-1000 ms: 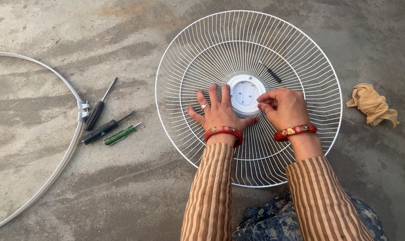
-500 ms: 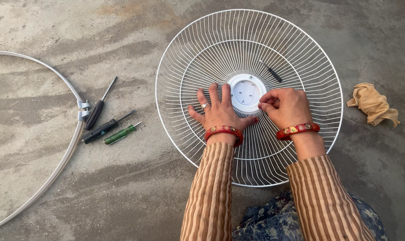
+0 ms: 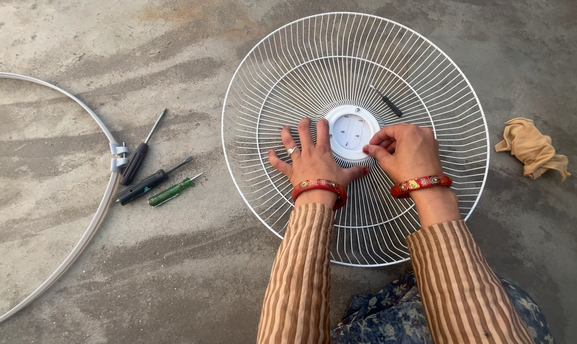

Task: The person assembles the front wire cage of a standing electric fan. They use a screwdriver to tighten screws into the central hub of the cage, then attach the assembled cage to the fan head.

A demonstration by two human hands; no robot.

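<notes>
A round white wire fan guard [image 3: 428, 76] lies flat on the concrete floor, with a white plastic hub [image 3: 349, 130] at its centre. My left hand [image 3: 310, 156] rests palm down on the wires just left of the hub, fingers spread, a ring on one finger. Curled at the hub's right edge, my right hand [image 3: 406, 151] has its fingertips pinched together; whether something small is between them I cannot tell. A small dark screwdriver [image 3: 387, 102] lies on the guard beyond my right hand. Both wrists wear red bangles.
Three screwdrivers [image 3: 149, 169] lie on the floor to the left, one with a green handle. A white rim ring with a clip [image 3: 118, 156] curves along the left side. A crumpled tan cloth [image 3: 531, 148] sits to the right of the guard.
</notes>
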